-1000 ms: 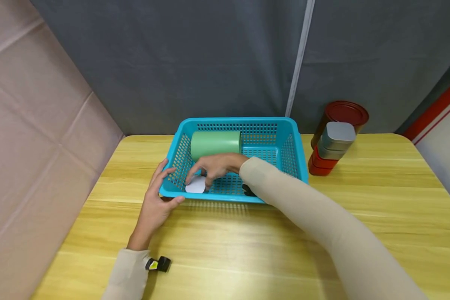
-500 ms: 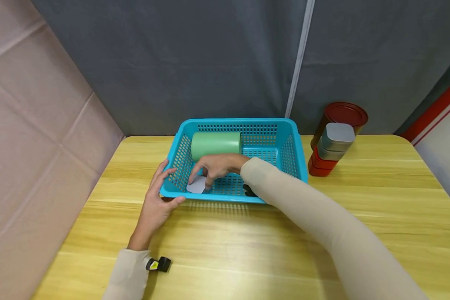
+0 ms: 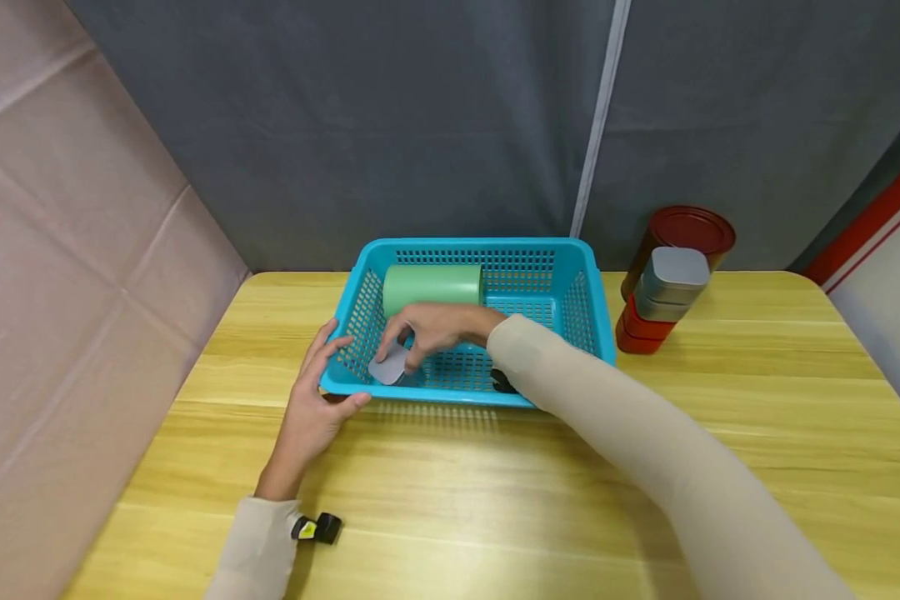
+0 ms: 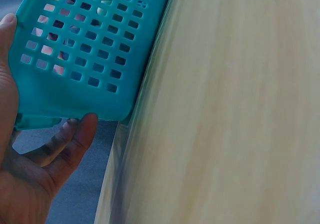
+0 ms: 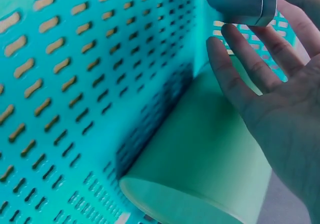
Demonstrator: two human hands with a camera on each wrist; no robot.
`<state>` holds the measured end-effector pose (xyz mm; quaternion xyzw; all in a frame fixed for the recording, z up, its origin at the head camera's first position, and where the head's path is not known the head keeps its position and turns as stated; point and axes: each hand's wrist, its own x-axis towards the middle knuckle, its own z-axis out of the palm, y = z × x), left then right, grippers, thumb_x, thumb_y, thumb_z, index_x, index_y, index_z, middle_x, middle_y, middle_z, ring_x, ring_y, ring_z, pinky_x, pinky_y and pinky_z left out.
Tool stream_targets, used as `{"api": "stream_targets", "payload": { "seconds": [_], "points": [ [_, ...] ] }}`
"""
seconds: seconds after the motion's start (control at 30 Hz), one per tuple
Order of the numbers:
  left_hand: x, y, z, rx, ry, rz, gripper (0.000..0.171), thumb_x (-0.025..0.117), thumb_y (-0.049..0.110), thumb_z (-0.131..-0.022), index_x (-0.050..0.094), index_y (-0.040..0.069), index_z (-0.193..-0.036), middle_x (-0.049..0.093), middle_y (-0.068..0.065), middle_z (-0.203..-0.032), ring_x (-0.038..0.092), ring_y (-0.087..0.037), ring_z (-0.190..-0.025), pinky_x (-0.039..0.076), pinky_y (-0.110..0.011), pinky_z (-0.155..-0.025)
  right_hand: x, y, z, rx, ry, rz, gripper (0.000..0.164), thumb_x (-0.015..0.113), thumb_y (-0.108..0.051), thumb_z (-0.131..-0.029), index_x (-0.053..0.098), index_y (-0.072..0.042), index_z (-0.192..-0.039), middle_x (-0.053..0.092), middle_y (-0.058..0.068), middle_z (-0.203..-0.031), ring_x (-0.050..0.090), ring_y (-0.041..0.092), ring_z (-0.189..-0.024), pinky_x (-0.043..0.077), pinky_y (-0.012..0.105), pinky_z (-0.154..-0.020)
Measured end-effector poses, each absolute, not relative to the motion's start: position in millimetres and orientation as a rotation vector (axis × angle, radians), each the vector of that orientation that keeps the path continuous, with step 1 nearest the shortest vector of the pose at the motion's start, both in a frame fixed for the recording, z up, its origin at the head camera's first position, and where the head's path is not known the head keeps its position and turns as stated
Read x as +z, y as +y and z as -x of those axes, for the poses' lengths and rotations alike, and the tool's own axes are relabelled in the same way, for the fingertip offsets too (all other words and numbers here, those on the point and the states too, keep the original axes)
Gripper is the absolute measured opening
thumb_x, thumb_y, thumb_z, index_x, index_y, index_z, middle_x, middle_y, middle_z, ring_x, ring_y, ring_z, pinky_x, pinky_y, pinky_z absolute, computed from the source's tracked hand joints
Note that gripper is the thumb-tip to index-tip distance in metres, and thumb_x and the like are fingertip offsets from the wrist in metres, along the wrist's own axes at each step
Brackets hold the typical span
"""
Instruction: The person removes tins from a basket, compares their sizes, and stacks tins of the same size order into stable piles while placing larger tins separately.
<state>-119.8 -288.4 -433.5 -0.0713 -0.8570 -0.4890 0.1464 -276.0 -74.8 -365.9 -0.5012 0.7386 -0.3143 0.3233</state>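
Note:
A small silver-grey tin with a rounded-square lid is tilted inside the blue plastic basket, near its left end. My right hand pinches it from above, thumb on one side and fingers on the other. In the right wrist view, the tin has a visible lid seam. My left hand holds the basket's near-left corner, with the thumb at the front rim and the fingers at the left side. A green cylinder lies on its side along the basket's back wall, with an open end in the right wrist view.
To the right of the basket, a silver tin stands on top of a red tin. Behind them is a dark red round can. A grey curtain hangs behind the wooden table.
My right hand has lifted slightly, and the small tin has tilted between its fingers. The left hand keeps its place on the basket corner.

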Motion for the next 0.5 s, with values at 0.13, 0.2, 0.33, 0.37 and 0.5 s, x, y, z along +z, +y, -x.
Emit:
{"api": "stream_targets", "payload": {
  "seconds": [0.13,0.2,0.33,0.37,0.5],
  "points": [
    [-433.6,-288.2,119.6,-1.409,-2.465,0.211,0.073,0.086,0.004,-0.084,0.053,0.011,-0.148,0.020,0.004,-0.175,0.018,-0.033,-0.161,0.029,-0.006,-0.110,-357.2,-70.0,274.8,-0.880,1.929,1.336,0.039,0.077,-0.002,-0.084,0.078,-0.011,-0.123,0.069,0.005,-0.135,0.061,0.020,-0.117,0.053,0.031,-0.099],
    [-433.5,-288.0,119.6,-1.412,-2.465,0.212,0.073,0.086,0.003,-0.084,0.053,0.011,-0.148,0.020,0.004,-0.175,0.018,-0.033,-0.161,0.029,-0.007,-0.111,-352.5,-66.3,274.5,-0.896,1.937,1.345,0.039,0.076,-0.003,-0.085,0.078,-0.011,-0.122,0.069,0.005,-0.134,0.061,0.021,-0.116,0.053,0.031,-0.097],
    [-432.9,-287.6,119.8,-1.418,-2.462,0.208,0.073,0.086,0.004,-0.084,0.053,0.012,-0.149,0.020,0.005,-0.175,0.019,-0.033,-0.161,0.029,-0.007,-0.110,-343.0,-58.2,275.1,-0.938,1.957,1.354,0.038,0.075,-0.003,-0.085,0.078,-0.010,-0.123,0.068,0.007,-0.133,0.063,0.022,-0.117,0.054,0.034,-0.101],
    [-432.8,-287.6,119.8,-1.421,-2.459,0.209,0.073,0.086,0.003,-0.084,0.053,0.011,-0.149,0.020,0.005,-0.175,0.020,-0.033,-0.161,0.030,-0.006,-0.110,-340.7,-56.0,275.3,-0.949,1.966,1.351,0.038,0.075,-0.004,-0.086,0.078,-0.010,-0.123,0.068,0.007,-0.133,0.063,0.023,-0.118,0.054,0.036,-0.102],
    [-433.0,-287.7,119.8,-1.430,-2.449,0.215,0.074,0.086,0.002,-0.083,0.053,0.010,-0.149,0.020,0.004,-0.175,0.022,-0.035,-0.160,0.034,-0.005,-0.108,-330.6,-46.5,275.7,-0.990,2.001,1.351,0.038,0.074,-0.006,-0.086,0.077,-0.010,-0.124,0.067,0.009,-0.131,0.062,0.026,-0.119,0.051,0.047,-0.108]
  ]
}}
